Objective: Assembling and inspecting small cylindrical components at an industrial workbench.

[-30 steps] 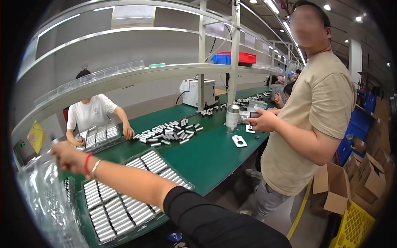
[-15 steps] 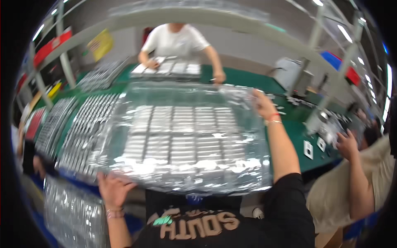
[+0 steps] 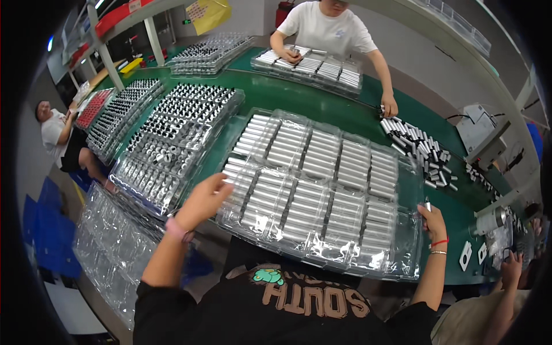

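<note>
The left hand grips with curled fingers the left edge of the clear plastic blister tray of silver cylinders, which lies over the green workbench. At the tray's right edge, the right hand pinches the rim. The flimsy tray could sag or tilt, spilling cylinders.

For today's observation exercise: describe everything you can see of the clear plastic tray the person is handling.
The clear plastic tray is a wide, thin, glossy blister sheet, moulded into rows of rectangular pockets filled with silver cylinders lying side by side. It lies roughly flat over the near edge of the green table, its crinkled rim catching the light. The left hand rests on its left edge; the right hand grips its right near corner.
</note>
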A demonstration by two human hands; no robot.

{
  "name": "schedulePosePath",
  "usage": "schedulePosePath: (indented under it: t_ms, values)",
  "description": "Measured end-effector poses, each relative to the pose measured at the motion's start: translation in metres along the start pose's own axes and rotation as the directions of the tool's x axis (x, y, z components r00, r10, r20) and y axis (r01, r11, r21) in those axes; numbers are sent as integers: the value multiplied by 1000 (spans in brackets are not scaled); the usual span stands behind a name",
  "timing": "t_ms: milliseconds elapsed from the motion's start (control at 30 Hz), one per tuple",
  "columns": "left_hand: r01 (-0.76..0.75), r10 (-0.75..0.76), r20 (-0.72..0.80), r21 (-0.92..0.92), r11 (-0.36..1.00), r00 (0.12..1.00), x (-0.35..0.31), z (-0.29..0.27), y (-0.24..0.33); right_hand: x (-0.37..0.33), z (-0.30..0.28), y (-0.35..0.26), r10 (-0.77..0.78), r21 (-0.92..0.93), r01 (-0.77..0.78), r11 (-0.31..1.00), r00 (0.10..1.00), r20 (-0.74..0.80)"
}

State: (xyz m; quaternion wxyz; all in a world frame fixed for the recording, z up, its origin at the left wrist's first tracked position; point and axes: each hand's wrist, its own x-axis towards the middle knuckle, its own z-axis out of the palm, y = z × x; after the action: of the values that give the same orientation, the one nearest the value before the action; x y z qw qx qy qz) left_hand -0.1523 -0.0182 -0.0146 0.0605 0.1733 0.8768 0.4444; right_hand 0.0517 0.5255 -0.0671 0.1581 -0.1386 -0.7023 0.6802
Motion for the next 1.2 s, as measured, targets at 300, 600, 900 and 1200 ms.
schedulePosePath:
  t_ms: [300,600,900,1200]
  values:
    - [0,-2,37,45,999,999,43,-2,-7,9,-3,5,44,-168,-111,979,931,-361]
    - [-138,197,-68,501,855,978,59,9,-67,42,32,0,36,-301,-266,916,801,-598]
    - [-80,234,-181,605,792,955,74,-30,-44,30,13,-16,30,-279,-162,947,905,-424]
    - [20,173,-311,532,847,935,57,-128,-108,-25,103,-85,294,589,-318,743,945,140]
